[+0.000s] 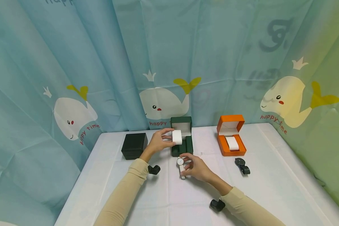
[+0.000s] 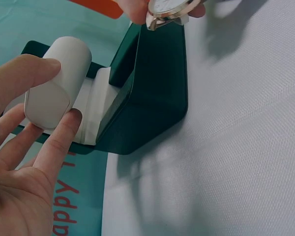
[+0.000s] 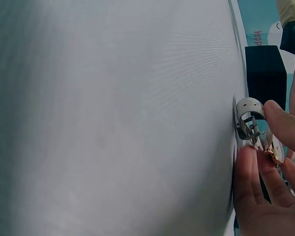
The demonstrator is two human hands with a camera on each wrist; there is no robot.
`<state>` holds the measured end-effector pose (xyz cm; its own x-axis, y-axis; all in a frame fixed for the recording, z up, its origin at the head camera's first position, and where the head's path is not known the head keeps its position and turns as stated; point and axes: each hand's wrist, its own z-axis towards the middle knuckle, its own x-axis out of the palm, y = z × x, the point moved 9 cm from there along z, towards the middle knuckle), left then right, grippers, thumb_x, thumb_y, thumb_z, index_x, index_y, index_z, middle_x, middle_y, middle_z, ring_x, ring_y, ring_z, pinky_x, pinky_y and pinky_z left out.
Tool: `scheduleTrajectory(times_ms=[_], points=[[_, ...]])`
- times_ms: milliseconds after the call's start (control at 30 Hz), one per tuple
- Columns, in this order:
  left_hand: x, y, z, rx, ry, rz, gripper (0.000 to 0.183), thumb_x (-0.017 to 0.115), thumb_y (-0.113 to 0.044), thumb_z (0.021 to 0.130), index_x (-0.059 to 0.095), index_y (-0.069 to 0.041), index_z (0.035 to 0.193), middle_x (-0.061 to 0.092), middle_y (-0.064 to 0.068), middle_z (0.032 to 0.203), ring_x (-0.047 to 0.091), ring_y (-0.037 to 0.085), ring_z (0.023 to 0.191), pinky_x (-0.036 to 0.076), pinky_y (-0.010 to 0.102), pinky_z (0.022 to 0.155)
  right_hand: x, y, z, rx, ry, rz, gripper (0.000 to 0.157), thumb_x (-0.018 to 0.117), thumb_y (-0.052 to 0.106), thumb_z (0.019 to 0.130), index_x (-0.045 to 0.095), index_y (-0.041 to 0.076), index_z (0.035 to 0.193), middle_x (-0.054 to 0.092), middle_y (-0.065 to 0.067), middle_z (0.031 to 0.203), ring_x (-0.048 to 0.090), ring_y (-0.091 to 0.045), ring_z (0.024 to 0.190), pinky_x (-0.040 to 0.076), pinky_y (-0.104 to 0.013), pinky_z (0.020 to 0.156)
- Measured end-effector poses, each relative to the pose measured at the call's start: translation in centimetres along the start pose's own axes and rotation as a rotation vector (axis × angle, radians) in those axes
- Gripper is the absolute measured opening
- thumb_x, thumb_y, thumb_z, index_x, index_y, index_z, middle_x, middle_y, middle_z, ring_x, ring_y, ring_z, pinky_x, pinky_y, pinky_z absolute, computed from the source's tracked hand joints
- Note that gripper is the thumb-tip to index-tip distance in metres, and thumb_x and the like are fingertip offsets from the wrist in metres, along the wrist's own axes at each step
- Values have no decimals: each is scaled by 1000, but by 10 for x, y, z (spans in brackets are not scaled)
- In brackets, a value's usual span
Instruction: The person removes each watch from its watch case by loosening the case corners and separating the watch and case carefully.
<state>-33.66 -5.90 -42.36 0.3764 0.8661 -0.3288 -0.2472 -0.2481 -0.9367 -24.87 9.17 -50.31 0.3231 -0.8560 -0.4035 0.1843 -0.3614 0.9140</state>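
My left hand [image 1: 158,142] pinches a white watch cushion [image 1: 177,137] between thumb and fingers, just above the open green watch box [image 1: 189,145]. In the left wrist view the cushion [image 2: 71,66] shows its rounded end, and the green box [image 2: 160,88] stands behind it with a pale lining. In front of that box, my right hand [image 1: 197,168] grips a watch [image 1: 180,161] with a white strap and a round pale dial. Seen from the right wrist, the watch [image 3: 250,109] has its strap curved into a loop, with the thumb and fingertips on it.
A closed black box [image 1: 134,146] stands to the left on the white-covered table [image 1: 186,201]. To the right an open orange watch box [image 1: 234,153] holds a white cushion [image 1: 232,143]. A black watch [image 1: 240,162] lies in front of it. Whale-print curtain [image 1: 214,47] hangs behind.
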Motion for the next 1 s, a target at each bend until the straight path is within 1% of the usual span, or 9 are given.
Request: scheduleTrajectory(times_ms=[233,467,600,1000], points=[[1,-1,0,-7,4,-1,63,81,5,84,57,4,142,52,24,148,63,46,119,59,36,89,-1,0,0,3,-10,-103,67,91,13,78,61,9,137,68,-8,116,59,-17,82,50,-25,65],[1,-1,-1,-22,9,4,63,81,4,84,57,3,142,52,23,149,63,45,121,59,37,90,-2,-2,3,25,26,-179,65,91,17,79,60,5,135,68,-8,112,52,-16,75,42,-25,61],[1,-1,-1,-20,8,12,62,81,4,84,57,3,141,52,23,149,63,44,120,59,37,90,-2,-2,5,21,49,-212,66,91,18,79,60,2,135,67,-9,113,52,-17,76,43,-26,63],[3,-1,-1,-7,7,5,62,81,5,84,57,4,140,53,25,147,64,45,119,60,38,89,-7,-7,9,63,92,-231,66,91,19,79,62,-3,134,65,-10,115,55,-16,83,49,-27,70]])
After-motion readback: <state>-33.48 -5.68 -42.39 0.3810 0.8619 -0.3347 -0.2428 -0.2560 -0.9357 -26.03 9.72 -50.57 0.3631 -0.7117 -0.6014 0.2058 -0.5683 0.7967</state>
